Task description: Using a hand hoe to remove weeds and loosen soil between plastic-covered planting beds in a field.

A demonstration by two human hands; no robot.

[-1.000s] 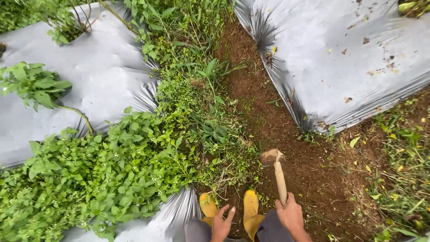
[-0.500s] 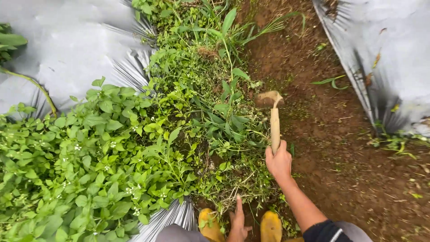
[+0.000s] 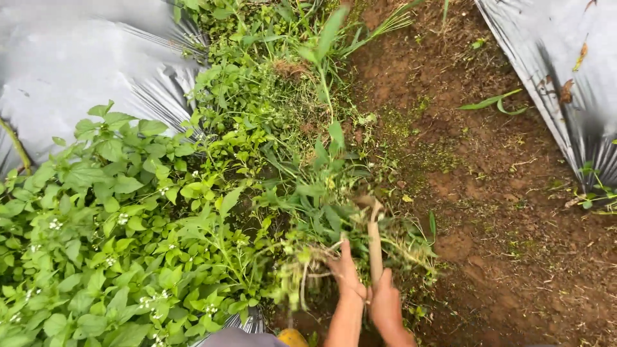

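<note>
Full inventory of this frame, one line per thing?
weeds: dense patch, green with tiny white flowers, left and centre
uprooted weed clump: one, green with pale roots, at the left hand
hand hoe: one, pale wooden handle, head hidden in the weeds, bottom centre
plastic mulch sheets: two, silver-grey, top left and top right
bare soil: brown furrow, right of centre
yellow boot tip: one, bottom edge
left hand: on the weed clump
right hand: grip closed on the hoe handle
</note>
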